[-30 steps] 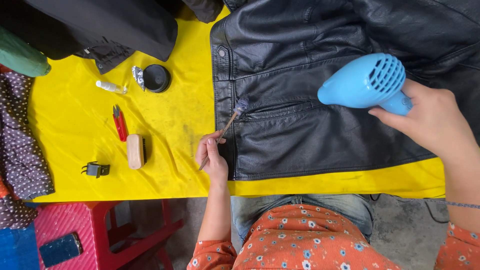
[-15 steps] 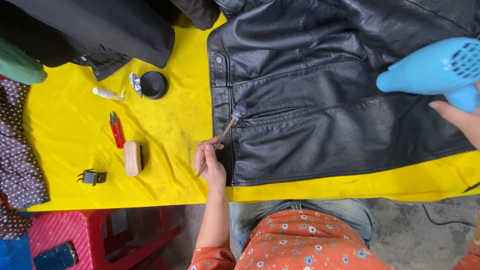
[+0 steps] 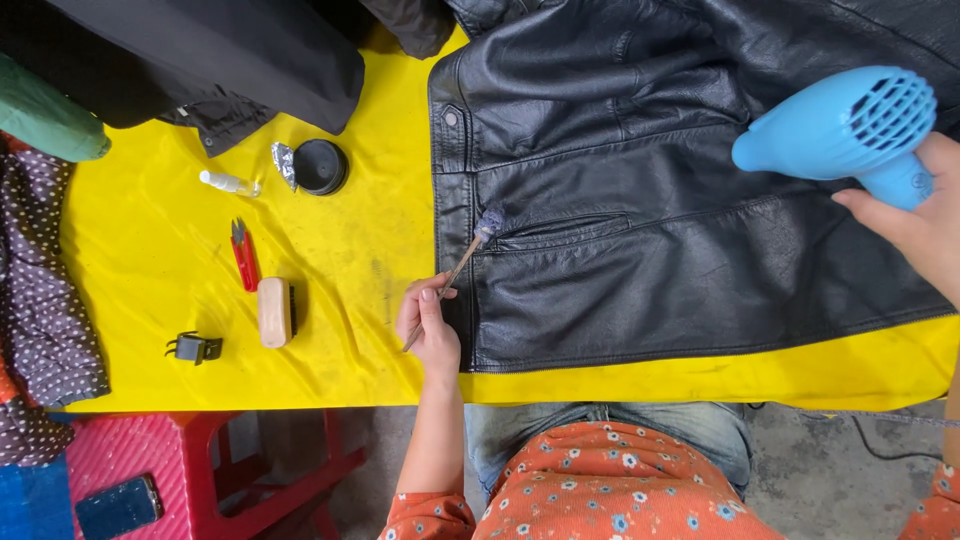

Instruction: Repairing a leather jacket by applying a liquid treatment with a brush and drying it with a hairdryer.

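Observation:
A black leather jacket (image 3: 680, 200) lies spread on a yellow table cover (image 3: 150, 250). My left hand (image 3: 428, 325) grips a thin wooden-handled brush (image 3: 468, 258), whose bristle tip rests at the left end of the jacket's pocket slit. My right hand (image 3: 915, 225) holds a blue hair dryer (image 3: 835, 125) by its handle above the jacket's right part, nozzle pointing left.
On the yellow cover to the left lie a small white bottle (image 3: 228, 183), a black round tin (image 3: 320, 165), red snips (image 3: 243, 255), a wooden block brush (image 3: 275, 310) and a black clip (image 3: 193, 347). Dark clothing (image 3: 220, 60) covers the far left. A red stool (image 3: 200, 470) stands below.
The blue hair dryer has swung from near the pocket out to the right. My left hand keeps the brush at the pocket end.

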